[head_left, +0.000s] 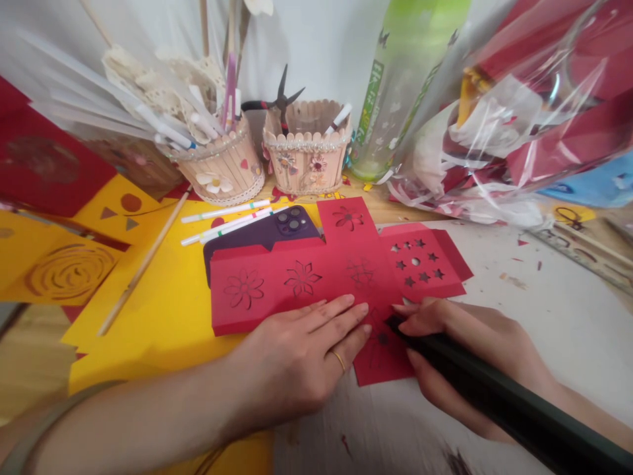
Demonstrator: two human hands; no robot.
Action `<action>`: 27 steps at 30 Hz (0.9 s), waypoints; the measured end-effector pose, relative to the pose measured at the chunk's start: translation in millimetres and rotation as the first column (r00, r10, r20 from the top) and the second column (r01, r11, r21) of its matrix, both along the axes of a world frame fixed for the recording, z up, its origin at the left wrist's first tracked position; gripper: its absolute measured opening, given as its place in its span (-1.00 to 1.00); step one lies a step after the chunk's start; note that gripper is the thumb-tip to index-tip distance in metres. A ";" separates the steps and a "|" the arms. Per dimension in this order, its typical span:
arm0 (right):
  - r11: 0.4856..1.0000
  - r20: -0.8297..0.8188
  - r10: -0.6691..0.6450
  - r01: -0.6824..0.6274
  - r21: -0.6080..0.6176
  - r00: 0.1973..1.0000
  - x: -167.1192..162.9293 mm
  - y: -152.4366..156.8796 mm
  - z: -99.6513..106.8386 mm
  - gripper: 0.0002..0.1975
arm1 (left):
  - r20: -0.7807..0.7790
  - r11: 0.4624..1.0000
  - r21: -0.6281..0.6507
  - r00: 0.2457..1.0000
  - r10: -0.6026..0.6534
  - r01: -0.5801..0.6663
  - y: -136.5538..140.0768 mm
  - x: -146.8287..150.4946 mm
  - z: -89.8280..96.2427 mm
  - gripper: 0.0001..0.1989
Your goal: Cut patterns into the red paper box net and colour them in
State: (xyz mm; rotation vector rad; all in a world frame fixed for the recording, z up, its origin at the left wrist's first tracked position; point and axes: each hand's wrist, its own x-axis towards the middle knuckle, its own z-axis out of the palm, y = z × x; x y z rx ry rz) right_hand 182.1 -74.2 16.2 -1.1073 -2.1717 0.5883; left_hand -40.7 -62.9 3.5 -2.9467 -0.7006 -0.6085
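A cross-shaped red paper box template (326, 264) lies on the work surface, with flower and star patterns cut or drawn on its panels. My left hand (311, 349) rests on it with fingers stretched out, pressing the lower middle part. In my right hand (475, 356) is a long black pen-shaped tool (459, 369), gripped near its tip. That tip is at the drawn pattern on the bottom panel, beside my left fingertips; its exact contact is blurred. Under the template's upper left part lies a dark purple phone (262, 231), partly covered.
Behind stand two wooden-stick pots (222, 165), (306, 158), with pens and pliers (284, 99). A green-capped bottle (395, 86) and a plastic bag (524, 119) are at the back right. Yellow paper (163, 310), a wooden stick (148, 257) and white markers (222, 211) lie to the left.
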 end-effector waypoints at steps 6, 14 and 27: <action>1.000 0.011 0.008 -0.008 -0.017 1.000 1.7 -1.0 0.4 -0.77 | -0.002 1.000 -0.019 1.000 0.000 0.000 -0.9 -0.6 -3.3 -0.66; 1.000 0.010 -0.005 0.005 -0.028 1.000 2.2 -1.1 0.5 -0.77 | -0.011 1.000 -0.017 1.000 -0.013 0.013 1.7 1.0 2.1 -0.66; 0.985 -0.004 -0.134 0.132 -0.112 0.991 5.2 5.2 12.2 -0.84 | -0.005 1.000 -0.016 1.000 -0.016 0.016 1.0 -1.7 -1.8 -0.64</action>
